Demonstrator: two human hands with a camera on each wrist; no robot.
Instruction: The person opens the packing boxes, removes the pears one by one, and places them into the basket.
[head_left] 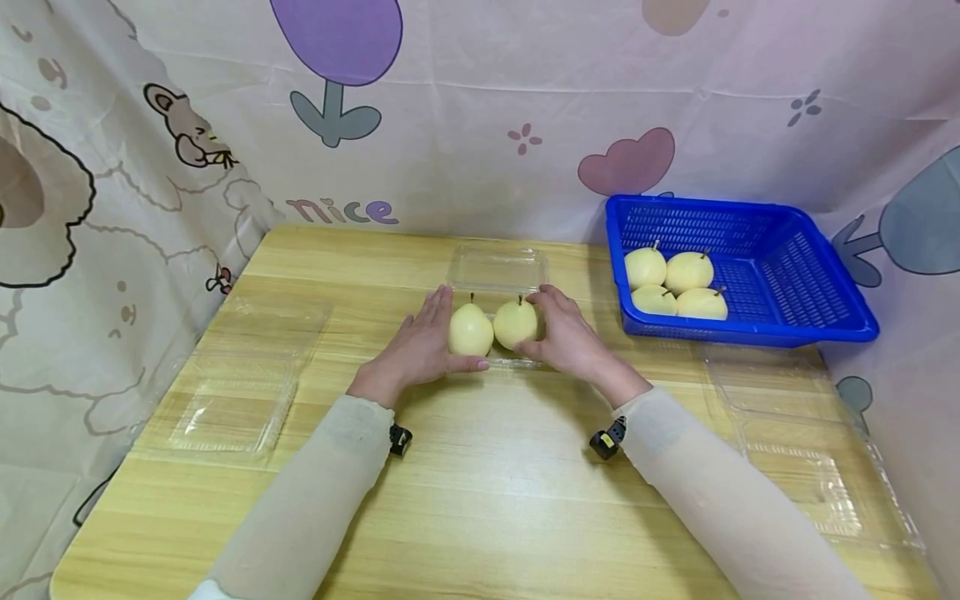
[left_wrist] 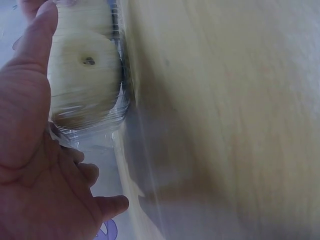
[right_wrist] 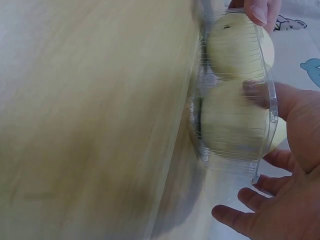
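Two pale yellow pears, a left pear [head_left: 471, 331] and a right pear [head_left: 516, 324], sit side by side in a clear plastic clamshell box [head_left: 510, 362], stems up. The box's lid [head_left: 498, 267] lies folded back behind them. Along the left pear and the box's left end lies my left hand [head_left: 422, 346], fingers straight, thumb stretched across the front rim. My right hand [head_left: 566, 337] holds the right pear between thumb and fingers. In the right wrist view its thumb [right_wrist: 287, 100] reaches over the rim, seen partly through the ribbed wall.
A blue basket [head_left: 750, 333] at the back right holds several pears [head_left: 690, 273]. Another open clear box [head_left: 232, 408] lies on the left of the wooden table [head_left: 480, 500], and one more [head_left: 810, 475] lies on the right. A printed curtain [head_left: 480, 167] hangs behind.
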